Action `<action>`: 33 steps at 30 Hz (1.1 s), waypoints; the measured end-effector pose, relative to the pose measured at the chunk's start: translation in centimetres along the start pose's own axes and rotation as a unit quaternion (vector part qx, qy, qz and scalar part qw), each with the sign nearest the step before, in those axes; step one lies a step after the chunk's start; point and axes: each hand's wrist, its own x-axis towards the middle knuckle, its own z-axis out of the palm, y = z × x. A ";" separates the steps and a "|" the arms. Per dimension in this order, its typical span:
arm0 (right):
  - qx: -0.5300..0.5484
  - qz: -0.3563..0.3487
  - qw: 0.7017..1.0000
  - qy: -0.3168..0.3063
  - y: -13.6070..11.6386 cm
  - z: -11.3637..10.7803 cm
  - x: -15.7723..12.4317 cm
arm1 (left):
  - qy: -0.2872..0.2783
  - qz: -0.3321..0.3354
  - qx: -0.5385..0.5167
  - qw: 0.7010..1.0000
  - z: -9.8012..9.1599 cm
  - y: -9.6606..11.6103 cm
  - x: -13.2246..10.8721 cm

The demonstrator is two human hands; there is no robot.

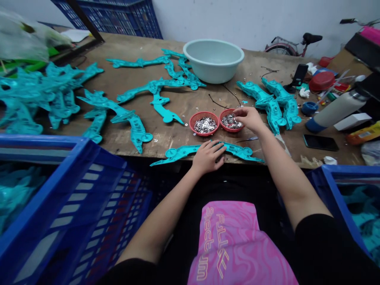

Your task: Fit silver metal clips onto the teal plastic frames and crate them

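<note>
- Head view: you're pressing your open left hand [208, 157] flat on a teal molded plastic piece [181, 152], its long axis lying left-right along the wooden workbench's [184, 101] near edge, one tapered end pointing left.
- You're dipping your right hand [248, 120], fingers pinched together, into a red basket [230, 130] of silver metal pieces [230, 122].

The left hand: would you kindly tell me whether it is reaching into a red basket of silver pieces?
No, the left hand lies flat on a turquoise plastic piece at the table edge, just below the red baskets.
</note>
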 end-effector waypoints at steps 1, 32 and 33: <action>0.053 0.001 0.999 0.007 -0.3 0.0 -1.0 | 0.001 -0.001 0.000 1.000 0.0 0.0 0.0; -0.121 0.050 0.988 -0.087 -1.5 1.5 -12.1 | -0.023 -0.021 -0.009 0.999 -0.2 0.2 0.2; -0.140 0.052 0.984 -0.095 -1.7 1.5 -12.0 | -0.022 -0.021 -0.008 1.000 -0.2 0.3 0.2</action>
